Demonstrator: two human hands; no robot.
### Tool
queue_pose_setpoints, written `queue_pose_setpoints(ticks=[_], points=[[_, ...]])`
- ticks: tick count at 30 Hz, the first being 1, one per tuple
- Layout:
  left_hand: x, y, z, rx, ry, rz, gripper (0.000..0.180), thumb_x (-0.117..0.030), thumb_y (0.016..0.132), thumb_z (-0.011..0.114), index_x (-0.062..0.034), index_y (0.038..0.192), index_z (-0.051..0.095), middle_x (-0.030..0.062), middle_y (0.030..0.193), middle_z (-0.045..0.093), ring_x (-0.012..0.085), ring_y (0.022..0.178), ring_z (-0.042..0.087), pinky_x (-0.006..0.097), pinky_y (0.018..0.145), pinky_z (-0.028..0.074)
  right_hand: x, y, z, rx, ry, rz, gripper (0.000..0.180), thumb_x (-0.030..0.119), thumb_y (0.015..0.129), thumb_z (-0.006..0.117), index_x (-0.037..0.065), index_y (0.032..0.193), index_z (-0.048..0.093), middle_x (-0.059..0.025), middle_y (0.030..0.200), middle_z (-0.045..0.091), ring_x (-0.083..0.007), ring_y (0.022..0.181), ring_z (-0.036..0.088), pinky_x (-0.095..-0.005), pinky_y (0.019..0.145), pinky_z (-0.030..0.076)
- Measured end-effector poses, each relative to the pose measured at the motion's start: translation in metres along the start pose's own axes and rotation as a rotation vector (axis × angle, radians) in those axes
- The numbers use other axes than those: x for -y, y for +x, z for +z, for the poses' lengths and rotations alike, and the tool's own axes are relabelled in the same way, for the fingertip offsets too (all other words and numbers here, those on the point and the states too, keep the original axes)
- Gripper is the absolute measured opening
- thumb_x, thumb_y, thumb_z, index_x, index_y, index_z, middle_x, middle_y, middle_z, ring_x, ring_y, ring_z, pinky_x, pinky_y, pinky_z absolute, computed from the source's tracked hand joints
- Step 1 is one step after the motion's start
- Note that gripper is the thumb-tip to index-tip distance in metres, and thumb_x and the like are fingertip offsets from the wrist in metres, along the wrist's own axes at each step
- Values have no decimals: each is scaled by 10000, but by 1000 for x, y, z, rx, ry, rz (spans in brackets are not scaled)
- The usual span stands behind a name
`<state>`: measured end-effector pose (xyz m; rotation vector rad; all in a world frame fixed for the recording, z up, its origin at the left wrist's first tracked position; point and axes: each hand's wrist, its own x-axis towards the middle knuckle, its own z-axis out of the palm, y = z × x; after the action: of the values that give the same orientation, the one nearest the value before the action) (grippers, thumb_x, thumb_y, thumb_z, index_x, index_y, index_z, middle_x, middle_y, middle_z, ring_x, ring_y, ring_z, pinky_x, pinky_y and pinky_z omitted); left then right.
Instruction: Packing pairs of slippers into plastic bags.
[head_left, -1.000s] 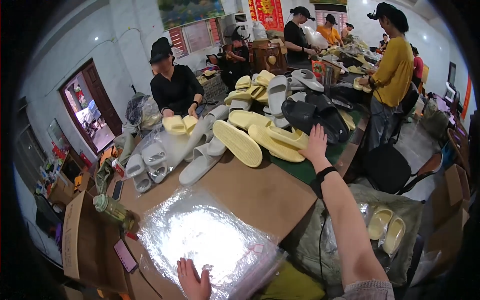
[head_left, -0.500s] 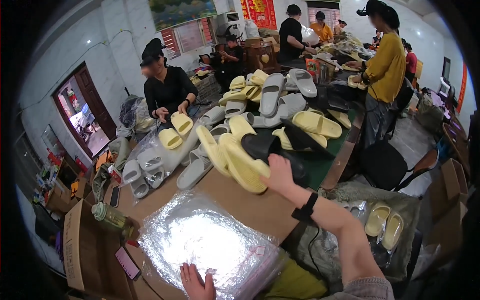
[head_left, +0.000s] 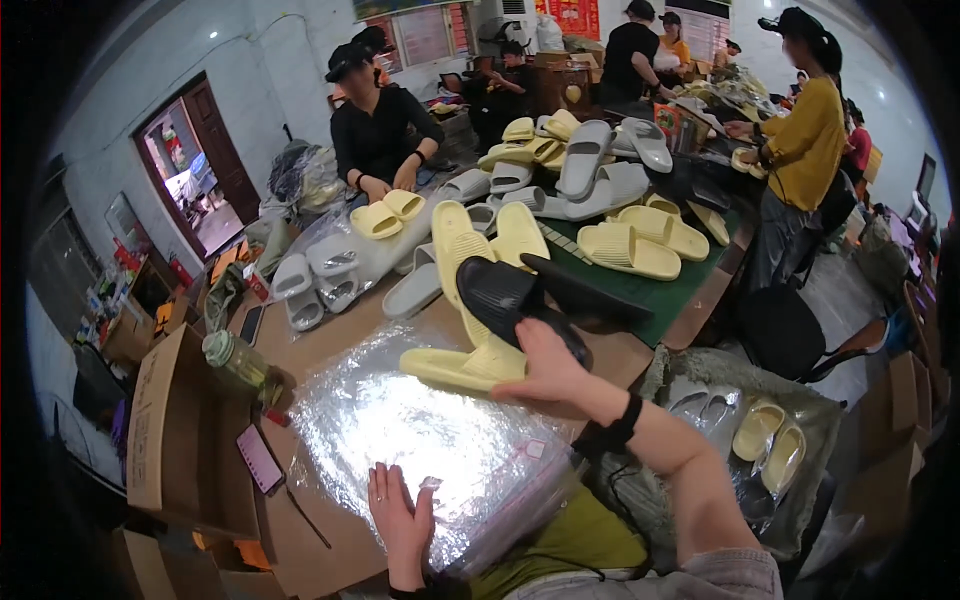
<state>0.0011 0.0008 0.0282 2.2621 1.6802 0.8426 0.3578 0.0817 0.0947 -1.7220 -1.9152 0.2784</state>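
My left hand (head_left: 402,515) lies flat, fingers stretched, on a stack of shiny clear plastic bags (head_left: 350,400) at the table's near edge. Farther off, my right hand (head_left: 555,368) grips the strap end of a pale yellow slide slipper (head_left: 440,370), its thumb at the near side. The slipper lies sideways over the far edge of the bags, its other end pointing left. Right beside those fingers, a black slipper (head_left: 495,290) rests on other yellow ones. Part of the gripped slipper is hidden by the hand.
Beyond my hands is a heap of grey slippers (head_left: 585,160) and yellow slippers (head_left: 630,250). At left stand a cardboard box (head_left: 165,430), a bottle (head_left: 232,355) and a phone (head_left: 260,460). Bagged slippers (head_left: 768,435) fill a sack at right. A co-worker (head_left: 385,130) handles slippers across the table.
My right hand has drawn the yellow slipper nearer and turned it sideways over the bags. The black slipper has shifted left. My left hand stays on the bags; the whole view has swung left.
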Motion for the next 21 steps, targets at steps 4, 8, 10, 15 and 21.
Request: queue_pose_setpoints(ticks=[4,8,10,15,21], points=[[-1,2,-1,-32,14,55,618,-348,889,662,48,1338,508,324,1449,439,481,1385,359,533,1158,254,-39,-8,-2,-194,220,76,778,526,792,769,-62,1266,578,-285,1384,476,-430,1295,454,-454,1096,379],[0,4,-7,-8,10,29,591,-338,922,631,60,1344,520,307,1482,414,453,1407,341,512,1174,240,-40,3,-7,-247,279,174,589,459,826,763,-19,1151,652,-197,1152,618,-349,1094,602,-405,943,482],[2,1,-8,-32,0,15,583,-337,910,638,55,1329,532,316,1469,425,462,1401,347,511,1168,252,-34,19,-5,-215,291,208,572,454,829,761,-23,1126,663,-201,1125,622,-346,1057,616,-402,912,494],[6,2,4,-62,-7,70,610,-376,872,675,22,1316,548,310,1446,453,467,1383,367,517,1150,275,-49,55,4,-261,820,303,304,260,876,752,-28,820,673,13,658,556,-98,643,484,-288,614,422],[6,-7,2,-65,11,54,601,-372,887,655,27,1321,543,320,1434,458,467,1376,376,518,1157,267,2,39,-42,-805,528,8,346,234,888,745,-66,820,587,-92,757,497,-184,687,483,-322,666,413]])
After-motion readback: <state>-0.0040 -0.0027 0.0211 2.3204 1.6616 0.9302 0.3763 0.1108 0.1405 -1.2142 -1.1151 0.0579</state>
